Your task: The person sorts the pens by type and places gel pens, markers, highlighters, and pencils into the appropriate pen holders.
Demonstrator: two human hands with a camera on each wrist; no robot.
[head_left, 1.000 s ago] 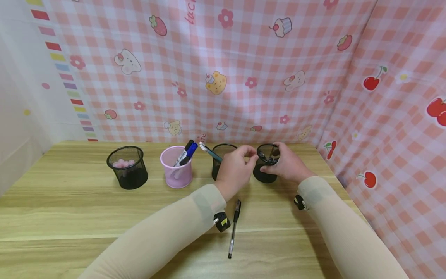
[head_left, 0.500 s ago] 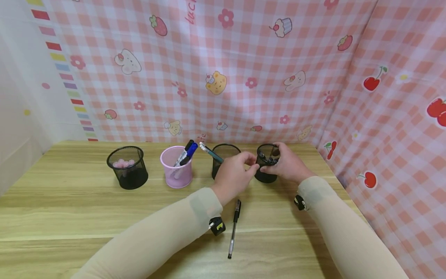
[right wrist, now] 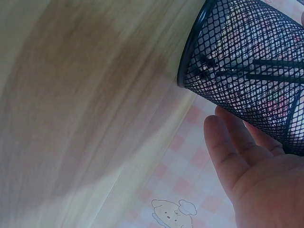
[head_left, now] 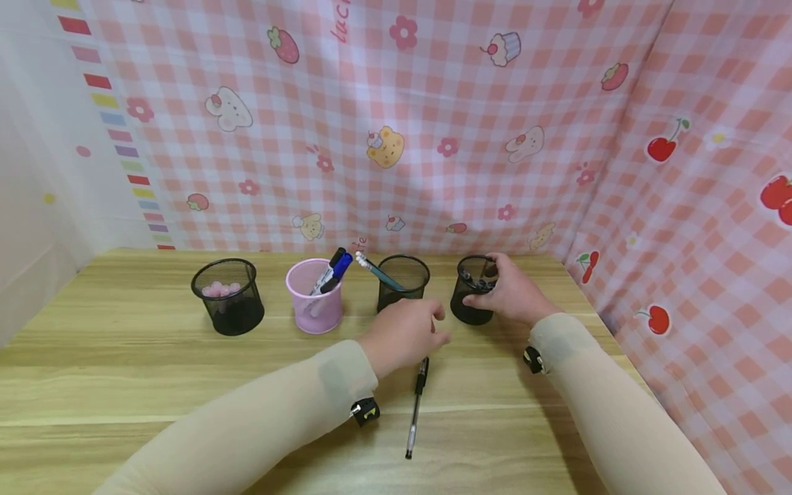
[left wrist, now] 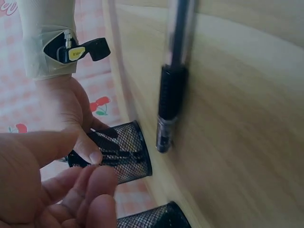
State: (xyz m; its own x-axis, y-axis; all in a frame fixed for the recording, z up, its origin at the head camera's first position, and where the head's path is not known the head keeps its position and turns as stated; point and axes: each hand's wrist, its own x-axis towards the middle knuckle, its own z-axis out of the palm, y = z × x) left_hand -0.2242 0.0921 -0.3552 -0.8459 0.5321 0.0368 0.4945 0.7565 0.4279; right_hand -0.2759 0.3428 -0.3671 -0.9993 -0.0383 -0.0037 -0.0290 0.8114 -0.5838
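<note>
My left hand (head_left: 405, 333) hovers above the table with loosely bent fingers and nothing between them. Just below it lies a black-capped gel pen (head_left: 415, 411) with a clear barrel, also large in the left wrist view. At the right, my right hand (head_left: 516, 292) grips a black mesh pen holder (head_left: 471, 313), thumb on the near side and fingers round the far side. Inside this holder (right wrist: 247, 52) dark pens show through the mesh. Behind my left hand stands another black mesh holder (head_left: 403, 275) with white-tipped teal pencils (head_left: 379, 272) leaning out leftward.
A pink pen holder (head_left: 317, 317) with blue and black markers (head_left: 334, 271) stands left of the pencils. Farther left is a black mesh holder (head_left: 235, 313) with pink round-topped items (head_left: 221, 289). A checked pink cloth (head_left: 433, 103) hangs behind the wooden table (head_left: 155, 371).
My left hand has drawn back from beside the right-hand holder, moving down and left toward the pen. My right hand keeps its grip on the holder.
</note>
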